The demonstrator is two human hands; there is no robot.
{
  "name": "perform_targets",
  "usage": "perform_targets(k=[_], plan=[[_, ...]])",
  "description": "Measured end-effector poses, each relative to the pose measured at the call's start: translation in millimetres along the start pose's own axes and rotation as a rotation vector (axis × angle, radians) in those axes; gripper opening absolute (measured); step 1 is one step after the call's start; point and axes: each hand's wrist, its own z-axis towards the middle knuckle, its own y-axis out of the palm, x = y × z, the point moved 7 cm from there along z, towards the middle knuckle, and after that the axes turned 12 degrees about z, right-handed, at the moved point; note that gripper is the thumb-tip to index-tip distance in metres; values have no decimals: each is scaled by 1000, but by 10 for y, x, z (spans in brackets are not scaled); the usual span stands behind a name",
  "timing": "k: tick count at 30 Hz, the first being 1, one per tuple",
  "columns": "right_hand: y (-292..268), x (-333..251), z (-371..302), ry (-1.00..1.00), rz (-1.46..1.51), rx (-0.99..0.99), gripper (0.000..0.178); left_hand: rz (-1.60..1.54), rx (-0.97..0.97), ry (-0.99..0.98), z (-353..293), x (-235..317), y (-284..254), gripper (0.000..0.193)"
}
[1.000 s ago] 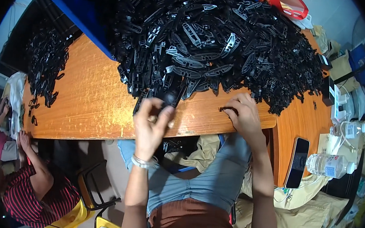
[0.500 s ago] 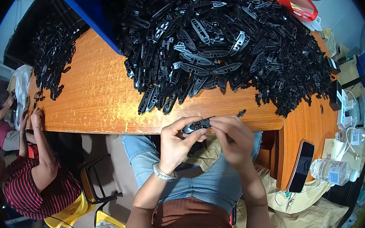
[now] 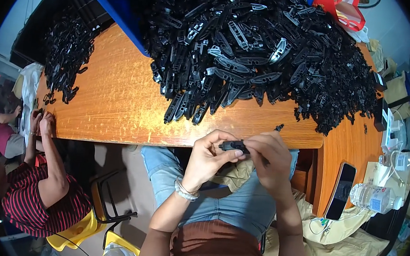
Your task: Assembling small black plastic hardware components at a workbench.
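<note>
My left hand (image 3: 205,156) holds a small, elongated black plastic part (image 3: 232,145) between thumb and fingers, just off the table's front edge. At the right end of that part, the closed fingertips of my right hand (image 3: 272,160) press against it; whether they also pinch a smaller piece is hidden. Beyond both hands lies a large heap of black plastic parts (image 3: 234,76), long clip-like pieces in the middle. Smaller black pieces (image 3: 336,98) make up its right side. A single tiny black piece (image 3: 279,127) rests on the table just past my right hand.
A blue bin (image 3: 110,8) leans over the heap's left side. On the wooden table (image 3: 115,89), another black pile (image 3: 68,58) lies far left, near a co-worker in a striped top (image 3: 43,196). To the right are a phone (image 3: 341,191) and a water bottle (image 3: 375,197).
Both hands and the black part sit slightly further right in the picture. The part has turned in my left fingers, and the whole view has shifted a little.
</note>
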Motion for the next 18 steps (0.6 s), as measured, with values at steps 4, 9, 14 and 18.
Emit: perform_targets(k=[4,9,14,18], plan=[[50,-71,-82,-79,-142,27,16,36,34,-59,-92,65,-1,23],[-125,62,-230,195,74,80,17,31,-26,88,43,-5,258,20],[87,525,-484,628,475,-16,25,129,-23,208,8,34,122,18],[146,559,-555,671,630,38,24,162,-86,146,-28,39,105,13]])
